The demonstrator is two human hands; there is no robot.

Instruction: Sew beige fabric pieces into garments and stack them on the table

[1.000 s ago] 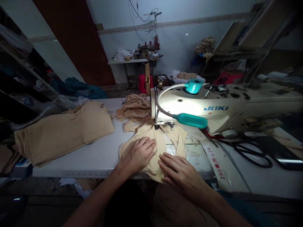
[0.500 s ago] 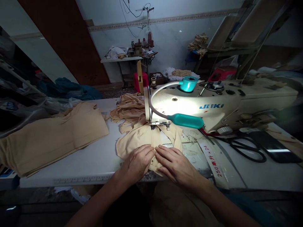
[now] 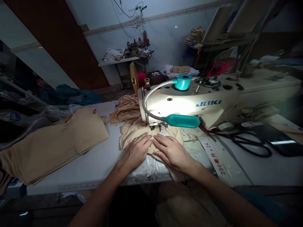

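A beige cloth piece (image 3: 132, 135) lies under the needle area of a white sewing machine (image 3: 180, 104) marked JUKI. My left hand (image 3: 139, 148) presses on the cloth from the left, its fingers close together and bent. From the right, my right hand (image 3: 171, 151) lies on the same cloth, fingers stretched out. The fingertips of both hands nearly meet just in front of the presser foot (image 3: 152, 127). Part of the cloth hangs toward the table's front edge beneath my right hand. Crumpled beige cloth (image 3: 126, 110) sits behind the needle area.
A stack of beige cloth (image 3: 59, 142) lies on the left of the white table (image 3: 99, 167). A teal lamp (image 3: 182, 120) bends in front of the machine. Black scissors (image 3: 251, 145) and a dark phone (image 3: 281, 142) lie on the right. Another machine table (image 3: 120, 61) stands behind.
Both hands have moved forward with the cloth, closer to the presser foot. The cloth's front part has shifted, baring the table edge between my arms. The camera view has shifted slightly.
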